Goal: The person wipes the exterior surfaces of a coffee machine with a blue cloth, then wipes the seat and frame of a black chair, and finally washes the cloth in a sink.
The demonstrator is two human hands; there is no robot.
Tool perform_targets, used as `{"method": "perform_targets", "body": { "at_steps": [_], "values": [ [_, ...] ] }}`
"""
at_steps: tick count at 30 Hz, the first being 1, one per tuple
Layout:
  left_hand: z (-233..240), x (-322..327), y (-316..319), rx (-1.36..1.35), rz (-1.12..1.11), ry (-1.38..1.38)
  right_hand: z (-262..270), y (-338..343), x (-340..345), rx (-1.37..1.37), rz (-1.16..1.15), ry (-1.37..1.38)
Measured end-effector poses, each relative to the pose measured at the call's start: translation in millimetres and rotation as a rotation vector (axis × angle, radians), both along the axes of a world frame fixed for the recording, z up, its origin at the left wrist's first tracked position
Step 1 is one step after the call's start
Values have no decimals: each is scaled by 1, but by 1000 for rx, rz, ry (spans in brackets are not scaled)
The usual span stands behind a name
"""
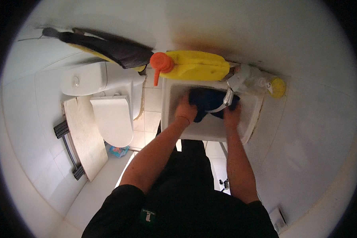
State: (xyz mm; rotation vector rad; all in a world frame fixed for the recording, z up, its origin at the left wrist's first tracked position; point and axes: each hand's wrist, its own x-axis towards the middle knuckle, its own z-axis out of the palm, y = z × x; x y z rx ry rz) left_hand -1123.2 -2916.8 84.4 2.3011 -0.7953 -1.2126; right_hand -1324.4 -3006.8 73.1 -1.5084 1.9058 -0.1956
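Inside the white washbasin [208,134] a dark blue cloth [206,99] is stretched between my two hands. My left hand [186,110] grips its left side, the fingertips partly hidden by the fabric. At the opposite end my right hand [232,114] holds the cloth's right side, slightly blurred. The metal faucet [228,98] reaches over the cloth from the back of the basin. A pale streak below its spout looks like running water, falling onto the cloth between my hands.
A yellow jug with an orange pump [196,65] lies across the basin's back edge. Right of it stand a clear bottle [247,78] and a yellow-topped container [276,87]. A toilet [111,119], wooden board [84,136] and hanging dark cloth [107,47] are at left.
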Motion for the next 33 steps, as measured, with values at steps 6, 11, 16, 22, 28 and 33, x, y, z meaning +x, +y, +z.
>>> {"method": "perform_targets", "body": {
  "at_steps": [6,11,16,22,28,33],
  "values": [
    [-23,-51,-38,90,391,454,-48,53,71,-4,-343,-409],
    [-16,-37,-47,116,823,1067,53,55,76,389,-542,-880],
    [-44,-52,-35,-7,474,462,50,37,59,315,-433,-702],
    [7,-56,-22,-23,224,217,-9,-33,2,-353,-126,-69],
    [-8,-38,-14,-42,231,336,-43,45,53,-268,-79,101],
    [-16,-30,-33,56,821,726,1,51,93,216,-190,-591]
  ]
}}
